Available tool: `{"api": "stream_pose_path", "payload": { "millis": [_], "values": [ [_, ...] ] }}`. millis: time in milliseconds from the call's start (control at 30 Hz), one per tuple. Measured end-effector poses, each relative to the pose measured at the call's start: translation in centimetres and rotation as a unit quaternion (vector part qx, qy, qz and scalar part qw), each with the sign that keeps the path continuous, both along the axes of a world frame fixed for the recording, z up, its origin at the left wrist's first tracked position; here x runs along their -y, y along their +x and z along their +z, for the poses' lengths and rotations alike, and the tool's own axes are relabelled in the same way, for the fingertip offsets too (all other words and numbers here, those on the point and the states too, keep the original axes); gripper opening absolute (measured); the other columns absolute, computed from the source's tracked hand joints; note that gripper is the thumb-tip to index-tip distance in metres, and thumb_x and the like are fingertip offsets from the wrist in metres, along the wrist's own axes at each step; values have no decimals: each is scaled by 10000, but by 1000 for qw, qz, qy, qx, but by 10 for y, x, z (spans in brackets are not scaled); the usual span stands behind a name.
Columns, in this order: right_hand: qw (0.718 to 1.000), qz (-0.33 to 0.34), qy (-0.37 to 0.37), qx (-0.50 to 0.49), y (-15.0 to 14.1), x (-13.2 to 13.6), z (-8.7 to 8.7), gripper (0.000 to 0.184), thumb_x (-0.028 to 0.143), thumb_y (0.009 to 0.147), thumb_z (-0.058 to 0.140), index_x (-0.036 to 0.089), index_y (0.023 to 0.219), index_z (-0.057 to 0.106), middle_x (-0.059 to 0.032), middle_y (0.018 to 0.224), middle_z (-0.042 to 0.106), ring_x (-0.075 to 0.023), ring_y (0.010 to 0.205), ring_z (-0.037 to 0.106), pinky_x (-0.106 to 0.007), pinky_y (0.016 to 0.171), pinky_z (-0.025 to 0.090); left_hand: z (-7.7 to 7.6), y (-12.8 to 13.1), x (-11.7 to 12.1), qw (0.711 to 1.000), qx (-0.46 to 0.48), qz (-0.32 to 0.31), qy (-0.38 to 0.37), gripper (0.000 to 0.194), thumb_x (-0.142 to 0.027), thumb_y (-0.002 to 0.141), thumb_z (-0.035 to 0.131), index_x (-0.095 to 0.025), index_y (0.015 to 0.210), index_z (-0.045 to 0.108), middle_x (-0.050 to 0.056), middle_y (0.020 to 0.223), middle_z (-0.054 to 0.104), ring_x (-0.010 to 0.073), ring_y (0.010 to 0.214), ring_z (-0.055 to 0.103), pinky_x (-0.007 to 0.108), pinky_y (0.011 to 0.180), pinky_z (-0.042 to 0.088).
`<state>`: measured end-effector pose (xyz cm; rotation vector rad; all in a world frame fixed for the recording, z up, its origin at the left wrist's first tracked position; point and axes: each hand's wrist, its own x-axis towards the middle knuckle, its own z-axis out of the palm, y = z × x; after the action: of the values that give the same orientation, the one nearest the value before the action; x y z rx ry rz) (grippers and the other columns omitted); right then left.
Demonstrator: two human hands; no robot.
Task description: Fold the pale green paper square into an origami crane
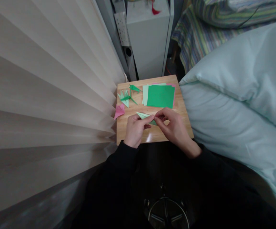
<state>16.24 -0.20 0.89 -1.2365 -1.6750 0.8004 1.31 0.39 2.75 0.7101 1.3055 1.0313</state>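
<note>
Between my two hands is a narrow folded piece of pale green origami paper (143, 115), held over the near part of a small wooden table (133, 135). My left hand (136, 128) is closed on its left part, thumb lying along the top. At the paper's right end, the thumb and forefinger of my right hand (172, 124) pinch it; my fingers partly cover that end. Beyond my hands lies a stack of paper sheets (161, 96), dark green on top with pale green and pink edges showing. Folded green paper cranes (126, 98) and a pink folded paper piece (119, 110) sit on the left.
A pleated curtain (56, 79) runs along the table's left side. Behind the table stands a white cabinet (149, 44). A pale blue quilt (223, 95) bulges against the right side. Below the near edge is a round metal chair base (166, 213).
</note>
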Motion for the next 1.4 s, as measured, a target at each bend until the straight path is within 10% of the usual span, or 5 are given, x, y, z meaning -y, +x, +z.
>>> {"api": "stream_pose_path", "payload": {
  "millis": [367, 800, 1067, 1200, 1400],
  "values": [
    [996, 51, -43, -61, 7, -1, 12, 149, 195, 882, 609, 196, 734, 608, 0, 725, 616, -156, 714, 551, -305, 670, 411, 1, -5, -1, 998, 29, -43, -21, 280, -315, 549, 938, -150, 700, 770, 27, 731, 730, 103, 653, 606, 202, 583, 446],
    [960, -93, -154, -213, -1, -4, 0, 164, 327, 833, 686, 195, 743, 648, 11, 663, 649, -132, 598, 581, -282, 588, 454, -5, 7, 4, 985, 128, -111, 25, 389, -413, 752, 869, -158, 983, 686, 57, 974, 757, 189, 931, 726, 382, 952, 573],
    [993, -26, -85, -72, 22, -14, 1, 481, 336, 777, 794, 211, 1210, 626, -105, 1226, 699, -231, 978, 680, -364, 767, 556, -6, -11, -5, 979, -48, -196, 31, 196, -327, 851, 735, -156, 781, 669, 22, 688, 699, 164, 704, 724, 296, 743, 590],
    [987, 102, -110, -59, 32, -17, 5, 132, 297, 872, 692, 196, 955, 711, -57, 985, 757, -200, 876, 692, -329, 742, 544, -4, -15, -3, 957, -69, -277, 48, 174, -299, 867, 711, -148, 781, 699, 37, 728, 716, 157, 701, 725, 268, 688, 571],
    [986, 109, -119, -36, 37, -19, 9, 97, 289, 851, 723, 192, 844, 724, -23, 817, 751, -185, 778, 687, -317, 734, 538, -6, -16, -3, 970, -51, -236, 35, 221, -317, 799, 800, -155, 885, 677, 47, 752, 748, 183, 694, 746, 263, 606, 562]
  ]
}}
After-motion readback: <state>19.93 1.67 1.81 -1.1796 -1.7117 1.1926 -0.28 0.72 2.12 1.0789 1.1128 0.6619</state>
